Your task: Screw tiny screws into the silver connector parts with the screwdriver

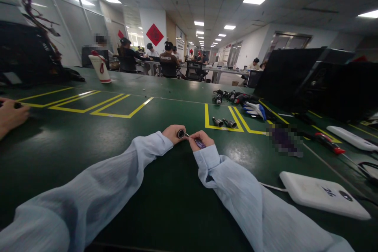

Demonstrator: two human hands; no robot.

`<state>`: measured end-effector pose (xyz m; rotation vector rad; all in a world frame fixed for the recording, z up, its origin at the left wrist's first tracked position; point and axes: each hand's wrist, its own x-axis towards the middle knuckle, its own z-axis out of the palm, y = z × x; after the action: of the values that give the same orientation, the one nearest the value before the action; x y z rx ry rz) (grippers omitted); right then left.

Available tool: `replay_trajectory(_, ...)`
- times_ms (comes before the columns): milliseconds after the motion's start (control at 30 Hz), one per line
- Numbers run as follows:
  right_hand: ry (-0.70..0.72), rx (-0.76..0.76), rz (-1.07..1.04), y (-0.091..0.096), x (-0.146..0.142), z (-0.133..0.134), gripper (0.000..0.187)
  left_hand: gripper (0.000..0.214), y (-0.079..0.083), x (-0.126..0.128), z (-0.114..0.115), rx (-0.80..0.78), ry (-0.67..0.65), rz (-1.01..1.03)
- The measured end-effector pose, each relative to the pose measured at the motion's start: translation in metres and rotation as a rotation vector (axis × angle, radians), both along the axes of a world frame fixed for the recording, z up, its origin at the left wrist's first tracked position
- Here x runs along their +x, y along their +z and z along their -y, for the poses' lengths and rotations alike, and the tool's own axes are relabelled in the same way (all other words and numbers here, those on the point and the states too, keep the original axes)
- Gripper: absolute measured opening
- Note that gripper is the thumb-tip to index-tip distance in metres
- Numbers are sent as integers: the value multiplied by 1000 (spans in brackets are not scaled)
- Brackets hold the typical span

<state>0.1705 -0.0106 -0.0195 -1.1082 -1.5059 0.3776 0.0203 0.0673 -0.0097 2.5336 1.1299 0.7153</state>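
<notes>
My left hand [173, 133] is closed around a small dark metal cylinder [181, 134], its round end facing me. My right hand [201, 140] pinches a purple-handled small tool [200, 144] whose thin metal tip reaches into the cylinder. Both hands rest on the green table [165, 189], wrists in pale blue sleeves. Two more metal cylinders [224, 122] lie a little beyond my right hand, inside a yellow-taped box.
A white power bank [323, 194] with a cable lies at the right. A red-handled screwdriver [329, 143], gloves [254, 110] and a pile of dark parts [228, 96] sit farther right. Another person's hand [10, 116] rests at the left edge. A white bottle [99, 69] stands far left.
</notes>
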Motion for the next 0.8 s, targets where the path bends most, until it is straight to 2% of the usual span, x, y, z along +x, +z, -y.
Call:
replay_trajectory(133, 37, 18, 23, 3, 0, 4, 11, 20, 0, -1, 4, -11, -27, 0)
replay_trajectory(267, 11, 38, 81, 5, -1, 8, 11, 21, 0, -1, 8, -2, -64, 25)
replay_trajectory(367, -6, -13, 87, 7, 0, 8, 13, 22, -1, -1, 11, 30, -76, 35)
replay_trajectory(467, 67, -148, -74, 9, 4, 4, 15, 21, -1, -1, 14, 41, -86, 38)
replay_trajectory(567, 266, -350, -442, 7, 10, -4, 13, 20, -1, 0, 16, 12, -81, 59)
replay_trajectory(633, 351, -440, -614, 5, 12, -9, 11, 20, -1, 0, 17, -5, -89, 75)
replay_trajectory(700, 375, -460, -662, 4, 13, -11, 11, 21, -1, 0, 17, -8, -101, 88)
replay_trajectory(800, 315, -387, -566, 3, 11, -8, 12, 21, -1, 0, 16, 7, -95, 82)
